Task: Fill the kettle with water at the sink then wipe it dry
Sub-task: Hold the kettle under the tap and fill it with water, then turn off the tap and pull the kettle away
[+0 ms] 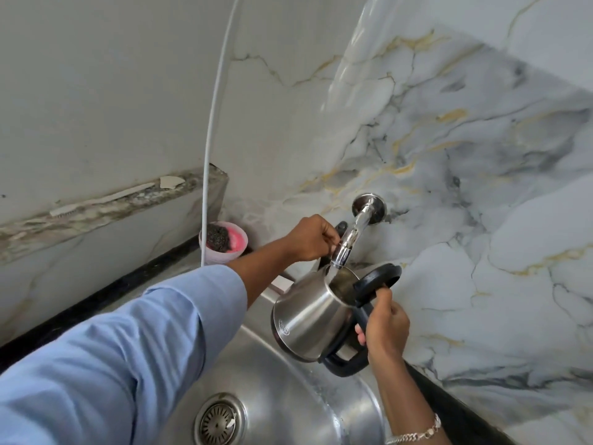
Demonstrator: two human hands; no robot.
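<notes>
A single wide-angle head-worn camera looks forward and steeply down from close above the steel sink, tilted so the marble wall and its tap slant across the right of the frame.

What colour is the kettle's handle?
Black, like its open lid; the handle shows best in the head view, held by the right hand.
</notes>
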